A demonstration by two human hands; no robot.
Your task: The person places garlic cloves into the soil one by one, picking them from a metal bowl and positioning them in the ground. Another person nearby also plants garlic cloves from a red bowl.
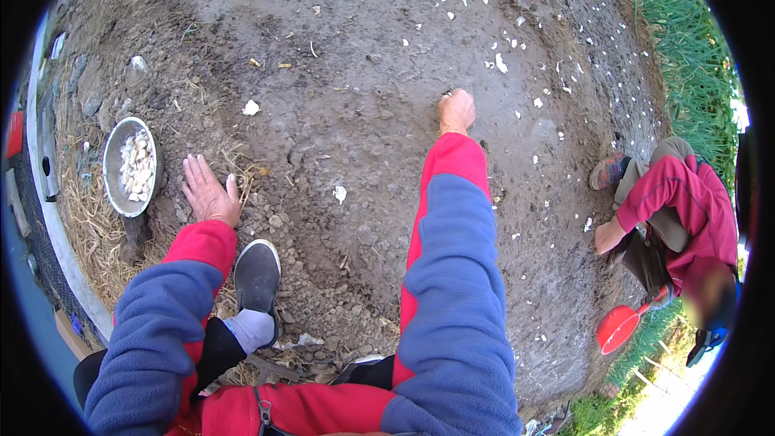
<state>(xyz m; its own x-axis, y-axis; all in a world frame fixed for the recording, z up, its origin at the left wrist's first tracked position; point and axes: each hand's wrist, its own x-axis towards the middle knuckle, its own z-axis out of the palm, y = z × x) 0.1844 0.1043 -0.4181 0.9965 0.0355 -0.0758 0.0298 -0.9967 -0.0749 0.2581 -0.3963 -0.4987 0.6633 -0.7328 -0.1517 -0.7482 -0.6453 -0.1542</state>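
Note:
My left hand rests palm down on the crumbly soil with its fingers spread, holding nothing. Just left of it stands a round metal bowl partly filled with pale garlic cloves. My right arm reaches far forward, and my right hand is curled into a fist against the damp bed of soil. Its fingertips face away from me, so whether anything is held in them is hidden. A white flake lies on the soil between my arms.
Several white pieces are scattered over the bed. To the right a person crouches with one hand at the soil, near a red plastic scoop. Green leafy plants line the right edge; straw lies at left.

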